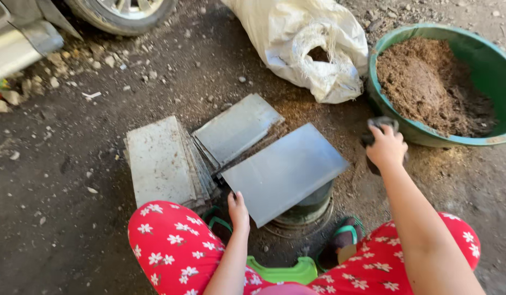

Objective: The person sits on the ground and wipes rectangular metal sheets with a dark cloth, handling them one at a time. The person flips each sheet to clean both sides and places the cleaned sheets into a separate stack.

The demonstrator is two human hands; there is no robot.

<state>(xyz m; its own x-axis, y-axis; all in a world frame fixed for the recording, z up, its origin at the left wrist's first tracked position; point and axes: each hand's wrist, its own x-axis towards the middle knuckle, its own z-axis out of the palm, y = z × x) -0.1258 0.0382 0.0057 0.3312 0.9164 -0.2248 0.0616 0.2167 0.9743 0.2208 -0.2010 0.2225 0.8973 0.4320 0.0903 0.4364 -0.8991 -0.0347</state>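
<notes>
The left hand (238, 207) grips the near corner of a grey flat sheet (284, 170), which lies tilted on a round container (307, 205) that it mostly hides. The right hand (386, 147) is clenched on a dark object (379, 123), kind indistinct, beside the green basin (499, 60) of brown material, partly cut off.

grey flat sheet (285, 170) (tilted) atop round container (310, 202)
</notes>
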